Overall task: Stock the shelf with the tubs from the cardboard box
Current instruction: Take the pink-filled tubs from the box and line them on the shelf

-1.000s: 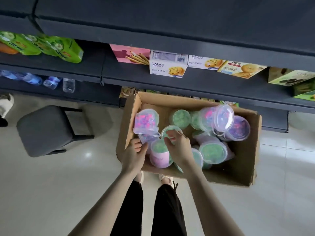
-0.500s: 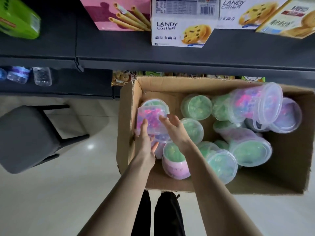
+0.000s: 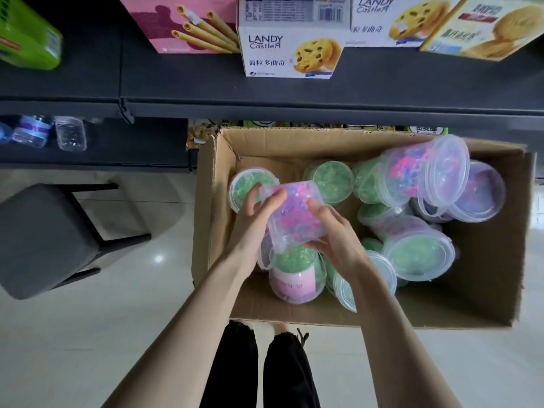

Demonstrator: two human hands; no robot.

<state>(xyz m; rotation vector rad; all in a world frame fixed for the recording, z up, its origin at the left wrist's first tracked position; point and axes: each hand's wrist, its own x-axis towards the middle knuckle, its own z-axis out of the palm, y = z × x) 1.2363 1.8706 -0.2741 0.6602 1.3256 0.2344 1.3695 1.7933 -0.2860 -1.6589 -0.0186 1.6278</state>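
Held tub: a clear tub point(image 3: 294, 214) with pink and purple contents is being gripped between both hands, above the left part of the cardboard box point(image 3: 485, 295).
Left hand: the left hand point(image 3: 250, 222) is being pressed against the tub's left side, with the thumb laid over its upper wall.
Right hand: the right hand point(image 3: 335, 234) is being closed on the tub's right and lower side, fingers spread along the wall.
Hands: both are being clamped on the same tub, one on each side.
Tub direction: the tub is being held tilted, its long axis running from lower left to upper right; the base is turned up and to the right, away from the person, and the rim is pointing down towards the tubs beneath.
Other tubs: green-filled tubs point(image 3: 418, 254) and a pink-labelled tub point(image 3: 294, 285) are lying in the box, some upright, some on their sides.
Leaning tub: a pink-filled tub point(image 3: 424, 175) is being propped on its side at the box's far right.
Shelf: the dark shelf point(image 3: 265, 92) is carrying a biscuit carton point(image 3: 290, 48) just beyond the box.
Floor: the box is standing on the pale floor point(image 3: 103, 334), beside a grey stool point(image 3: 44, 240).
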